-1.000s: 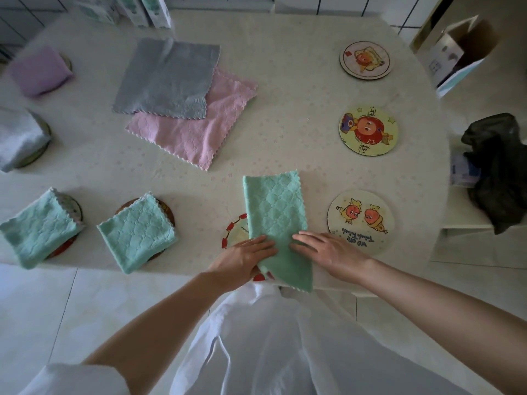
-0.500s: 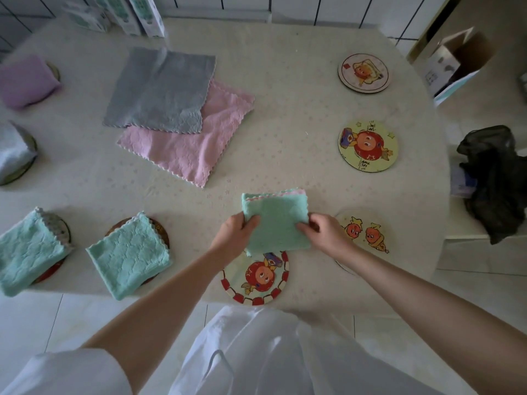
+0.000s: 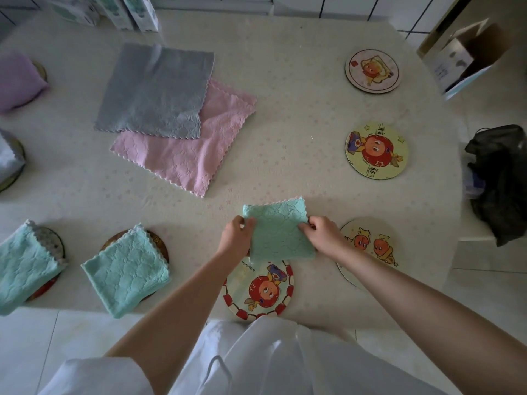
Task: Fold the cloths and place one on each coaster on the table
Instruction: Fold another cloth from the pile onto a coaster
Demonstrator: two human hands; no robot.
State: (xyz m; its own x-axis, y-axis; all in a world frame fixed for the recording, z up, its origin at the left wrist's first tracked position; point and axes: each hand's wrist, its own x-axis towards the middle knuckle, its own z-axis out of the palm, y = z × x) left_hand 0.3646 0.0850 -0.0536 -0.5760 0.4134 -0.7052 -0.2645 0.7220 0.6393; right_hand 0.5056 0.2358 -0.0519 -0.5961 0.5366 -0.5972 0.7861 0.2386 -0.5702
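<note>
Since the folded green cloth (image 3: pixel 281 238) is held only by its two side edges, the fold itself is what I'd worry about here. The left hand (image 3: pixel 238 238) has its fingers curled round the left edge and the right hand (image 3: pixel 322 236) is pinching the right edge between thumb and fingertips. So nothing keeps the layers together in the middle or along the scalloped far edge. The cloth is near the front of the table (image 3: pixel 285 109), with its near edge overlapping the far rim of the red-rimmed coaster (image 3: pixel 261 297). Can't tell if it's lifted clear or dragging on the surface. If it's dragging, pulling it back over the coaster could roll the bottom layer under and open the fold. If one hand lets go early, the loose side probably flops and you end up with a lopsided square. That coaster is also right by the table edge, so a cloth set too far back could hang over the rim and slide off, maybe nudging the coaster with it. There's another bare coaster (image 3: pixel 373 246) partly under the right forearm too, easy to bump. The grey cloth (image 3: pixel 154 92) and pink cloth (image 3: pixel 185 158) are well apart, no trouble there.
</note>
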